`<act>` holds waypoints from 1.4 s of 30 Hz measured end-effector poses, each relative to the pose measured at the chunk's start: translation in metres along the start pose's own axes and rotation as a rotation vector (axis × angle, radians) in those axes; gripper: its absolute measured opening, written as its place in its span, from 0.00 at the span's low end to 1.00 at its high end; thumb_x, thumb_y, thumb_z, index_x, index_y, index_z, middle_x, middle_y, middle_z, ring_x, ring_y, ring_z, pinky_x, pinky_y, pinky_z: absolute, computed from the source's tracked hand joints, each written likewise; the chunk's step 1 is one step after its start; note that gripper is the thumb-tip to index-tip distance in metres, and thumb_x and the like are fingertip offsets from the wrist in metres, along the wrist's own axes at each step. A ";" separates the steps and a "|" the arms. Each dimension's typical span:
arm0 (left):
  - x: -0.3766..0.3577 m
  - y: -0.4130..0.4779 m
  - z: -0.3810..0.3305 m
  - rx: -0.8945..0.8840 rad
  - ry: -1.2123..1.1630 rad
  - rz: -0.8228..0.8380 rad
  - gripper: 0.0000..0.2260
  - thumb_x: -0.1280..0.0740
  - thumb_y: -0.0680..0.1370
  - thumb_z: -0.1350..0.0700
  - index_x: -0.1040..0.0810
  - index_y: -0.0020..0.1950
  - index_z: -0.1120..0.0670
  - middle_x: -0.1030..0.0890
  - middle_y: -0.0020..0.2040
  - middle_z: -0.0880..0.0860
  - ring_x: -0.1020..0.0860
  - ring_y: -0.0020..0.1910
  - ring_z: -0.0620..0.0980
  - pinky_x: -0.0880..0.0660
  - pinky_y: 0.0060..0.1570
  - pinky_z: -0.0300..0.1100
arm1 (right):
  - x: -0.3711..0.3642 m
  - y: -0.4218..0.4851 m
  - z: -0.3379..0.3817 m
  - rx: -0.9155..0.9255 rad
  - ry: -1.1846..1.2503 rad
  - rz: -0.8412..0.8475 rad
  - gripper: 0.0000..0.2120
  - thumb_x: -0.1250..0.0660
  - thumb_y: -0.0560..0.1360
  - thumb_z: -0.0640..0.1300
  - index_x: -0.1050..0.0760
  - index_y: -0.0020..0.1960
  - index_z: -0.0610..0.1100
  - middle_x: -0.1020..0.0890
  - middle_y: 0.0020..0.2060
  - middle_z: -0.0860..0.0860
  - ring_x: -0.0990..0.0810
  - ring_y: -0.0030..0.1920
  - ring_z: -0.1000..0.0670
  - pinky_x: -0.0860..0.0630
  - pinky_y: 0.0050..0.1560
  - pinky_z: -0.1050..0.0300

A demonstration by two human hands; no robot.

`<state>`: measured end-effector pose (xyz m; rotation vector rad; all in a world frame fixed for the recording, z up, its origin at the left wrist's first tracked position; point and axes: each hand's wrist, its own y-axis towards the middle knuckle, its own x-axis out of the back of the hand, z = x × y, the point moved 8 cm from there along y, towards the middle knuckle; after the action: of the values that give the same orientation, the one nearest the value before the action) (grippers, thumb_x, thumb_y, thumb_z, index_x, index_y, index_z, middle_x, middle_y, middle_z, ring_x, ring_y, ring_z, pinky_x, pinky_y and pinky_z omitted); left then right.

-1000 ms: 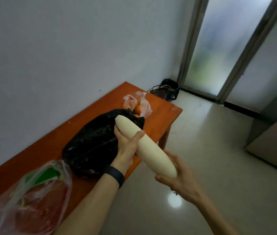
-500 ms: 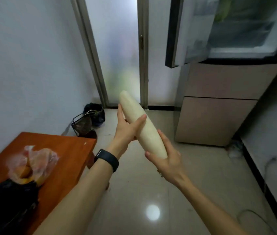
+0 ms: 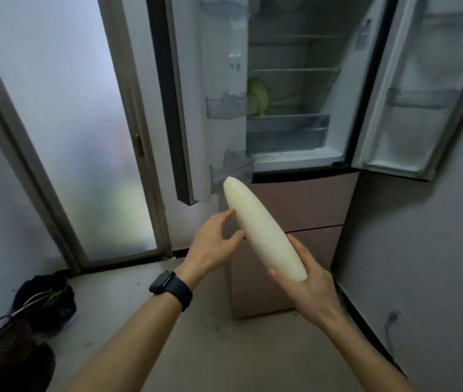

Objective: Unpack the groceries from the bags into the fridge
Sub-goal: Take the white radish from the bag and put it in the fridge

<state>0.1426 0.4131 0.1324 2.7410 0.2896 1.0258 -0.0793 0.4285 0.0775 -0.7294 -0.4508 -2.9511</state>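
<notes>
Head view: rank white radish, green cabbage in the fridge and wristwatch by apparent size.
1. white radish, clearly largest.
2-3. wristwatch and green cabbage look alike; the cabbage is farther, partly hidden behind a door bin, so unranked.

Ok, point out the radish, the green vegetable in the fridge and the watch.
radish [image 3: 261, 230], head view, middle of its body.
green vegetable [image 3: 260, 91], head view, its rounded side.
watch [image 3: 162, 281], head view, its dark face.

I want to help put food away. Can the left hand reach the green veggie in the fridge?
Probably yes, after a step closer: the fridge stands open, nothing blocks the green veggie, and the left hand only touches the white radish the right hand grips.
</notes>
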 end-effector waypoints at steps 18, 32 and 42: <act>-0.112 0.369 -0.095 -0.412 0.436 0.110 0.25 0.37 0.80 0.49 0.36 0.78 0.45 0.36 0.78 0.49 0.39 0.76 0.50 0.36 0.72 0.47 | 0.156 0.322 -0.056 -0.032 -0.132 -0.277 0.36 0.22 0.68 0.54 0.31 0.72 0.63 0.22 0.56 0.58 0.24 0.53 0.55 0.31 0.39 0.71; -0.194 0.656 -0.093 -0.219 0.739 0.057 0.27 0.37 0.78 0.48 0.35 0.77 0.49 0.34 0.77 0.53 0.37 0.75 0.55 0.38 0.73 0.52 | 0.217 0.633 -0.100 -0.007 -0.326 -0.200 0.33 0.28 0.71 0.57 0.35 0.74 0.59 0.19 0.59 0.50 0.20 0.56 0.44 0.22 0.52 0.51; -0.230 0.779 -0.052 -0.199 0.807 0.018 0.27 0.50 0.82 0.37 0.37 0.78 0.47 0.36 0.78 0.51 0.44 0.79 0.52 0.48 0.76 0.58 | 0.196 0.790 -0.130 -0.101 -0.441 -0.212 0.31 0.31 0.71 0.58 0.34 0.73 0.57 0.18 0.59 0.44 0.21 0.58 0.37 0.25 0.55 0.50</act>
<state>0.0254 -0.3867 0.2248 2.0324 0.2523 1.9970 -0.2038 -0.3638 0.2686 -1.4415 -0.4277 -3.0099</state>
